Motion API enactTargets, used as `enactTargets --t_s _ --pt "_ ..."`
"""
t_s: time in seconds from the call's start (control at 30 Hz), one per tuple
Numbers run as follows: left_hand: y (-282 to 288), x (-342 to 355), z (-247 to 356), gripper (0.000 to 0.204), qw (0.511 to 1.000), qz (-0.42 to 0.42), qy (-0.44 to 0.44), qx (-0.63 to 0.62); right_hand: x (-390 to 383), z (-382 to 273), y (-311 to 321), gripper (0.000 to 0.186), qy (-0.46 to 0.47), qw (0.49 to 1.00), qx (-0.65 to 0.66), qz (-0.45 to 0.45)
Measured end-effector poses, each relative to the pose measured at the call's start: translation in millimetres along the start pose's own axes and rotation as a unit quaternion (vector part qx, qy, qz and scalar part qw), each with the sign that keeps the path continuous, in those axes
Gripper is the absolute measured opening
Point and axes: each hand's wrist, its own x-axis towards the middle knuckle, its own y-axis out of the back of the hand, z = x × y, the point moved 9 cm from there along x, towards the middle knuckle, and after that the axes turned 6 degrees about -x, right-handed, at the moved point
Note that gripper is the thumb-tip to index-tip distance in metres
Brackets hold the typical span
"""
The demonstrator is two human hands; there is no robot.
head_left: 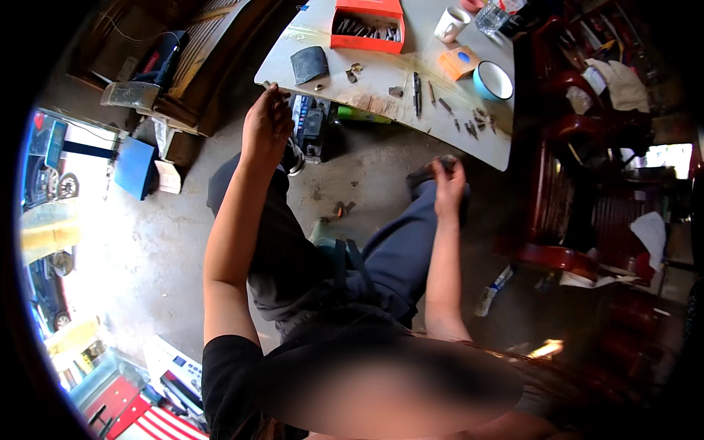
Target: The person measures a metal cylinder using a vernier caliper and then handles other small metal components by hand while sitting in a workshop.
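The red box (pixel 367 42) on the desk (pixel 488 147) is the landmark. Left of it and nearer the person, the left hand (pixel 265 123) reaches the desk's corner with fingertips drawn narrow; I cannot tell whether they pinch anything. Right of the box and nearer still, off the desk, the right hand (pixel 449 188) seems to pinch a small dark piece (pixel 447 160), its exact shape hidden by the fingers.

Handling such pieces well probably calls for a light fingertip grip, steady wrists and keeping them over the desk, where a drop is easily recovered.

Counted: one red box, its dark pieces too jumbled to number; one dark curved sheet (pixel 309 65) just nearer than the box, to its left; right of the box, one white mug (pixel 449 26), one orange carton (pixel 459 63), one blue-lined bowl (pixel 492 81); nearer and rightward, one black pen (pixel 416 94).
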Motion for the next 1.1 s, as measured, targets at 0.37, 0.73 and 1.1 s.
enactTargets --t_s 0.37,0.73,1.1 --pt "-2 -11 37 0.023 0.988 0.042 -0.081 -0.123 -62 -97 -205 0.018 0.026 0.961 -0.132 -0.242" --pt "40 -56 103 0.018 0.979 0.027 -0.171 -0.112 -62 -172 -371 0.015 0.076 0.915 -0.115 -0.379" --pt "86 -72 119 0.02 0.967 0.074 -0.244 -0.002 -88 -140 -433 0.012 -0.147 0.866 0.097 -0.468"
